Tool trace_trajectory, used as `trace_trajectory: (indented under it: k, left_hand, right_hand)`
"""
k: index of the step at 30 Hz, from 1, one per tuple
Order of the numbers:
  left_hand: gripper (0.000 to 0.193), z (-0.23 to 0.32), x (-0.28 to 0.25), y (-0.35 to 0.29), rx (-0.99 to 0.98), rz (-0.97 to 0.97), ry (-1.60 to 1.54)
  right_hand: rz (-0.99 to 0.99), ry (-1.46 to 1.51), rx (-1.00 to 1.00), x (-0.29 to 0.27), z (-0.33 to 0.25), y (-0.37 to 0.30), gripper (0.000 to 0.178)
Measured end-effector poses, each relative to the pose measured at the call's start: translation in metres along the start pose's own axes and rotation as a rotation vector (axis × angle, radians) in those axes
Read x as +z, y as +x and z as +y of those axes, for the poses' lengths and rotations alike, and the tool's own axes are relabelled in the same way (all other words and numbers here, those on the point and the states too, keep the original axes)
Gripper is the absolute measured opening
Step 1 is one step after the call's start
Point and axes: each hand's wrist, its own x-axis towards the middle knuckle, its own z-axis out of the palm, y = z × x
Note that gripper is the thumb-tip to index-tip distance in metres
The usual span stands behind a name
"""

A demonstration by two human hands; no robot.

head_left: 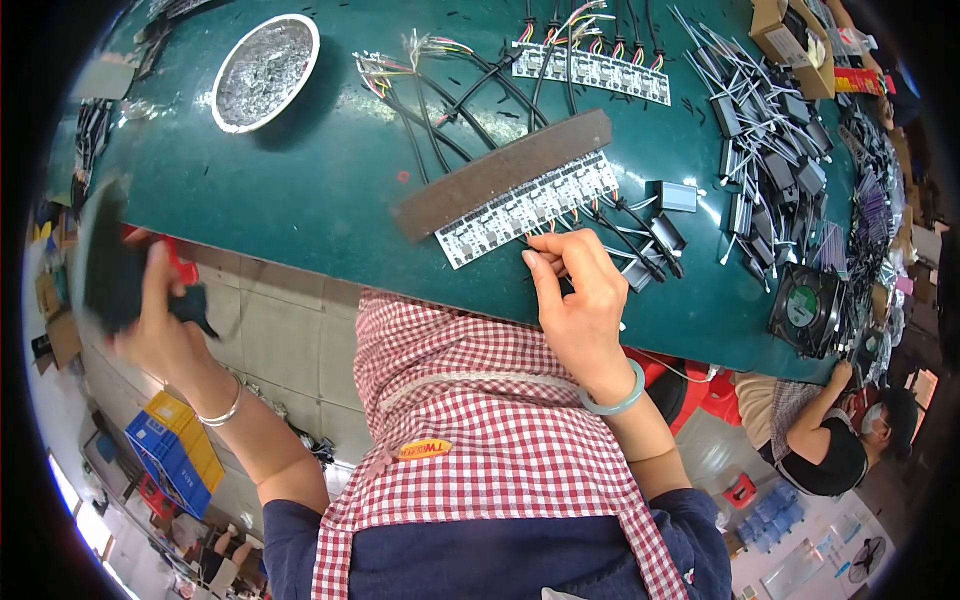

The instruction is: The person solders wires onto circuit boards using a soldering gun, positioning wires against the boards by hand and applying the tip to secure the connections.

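Observation:
My right hand [585, 300] is at the near edge of a white circuit board strip [530, 208], thumb and forefinger pinched on a thin coloured wire at its lower edge. A long brown bar [505, 172] lies across the strip's far side. Black cables run out from under the bar, ending in stripped coloured wires [380, 75]. More short cables join the strip beside my right hand, close to grey metal housings [668, 232]. Off the table's left edge, my left hand [160, 325] is smeared by motion beside a blurred dark thing with a red part [183, 268]; its grip is unclear.
A round white-rimmed bowl [228, 118] of silvery scraps stands at the far left. Another board strip [590, 72] with cables lies farther back. Grey cased parts with leads [775, 160] pile up at right, near a black fan [805, 308]. A co-worker [830, 430] sits at right.

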Motion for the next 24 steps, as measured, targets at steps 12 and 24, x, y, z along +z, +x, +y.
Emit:
trace_trajectory:
  k: [12,24]
  left_hand:
    - [0.045,0.008,0.032,-0.070,-0.085,-0.179,-0.325]
    - [0.053,0.015,0.038,-0.071,-0.074,-0.103,-0.268]
  right_hand:
    - [-0.080,-0.256,-0.263,-0.004,0.005,0.003,0.025]
    - [-0.043,-0.276,-0.258,-0.004,-0.001,-0.002,0.032]
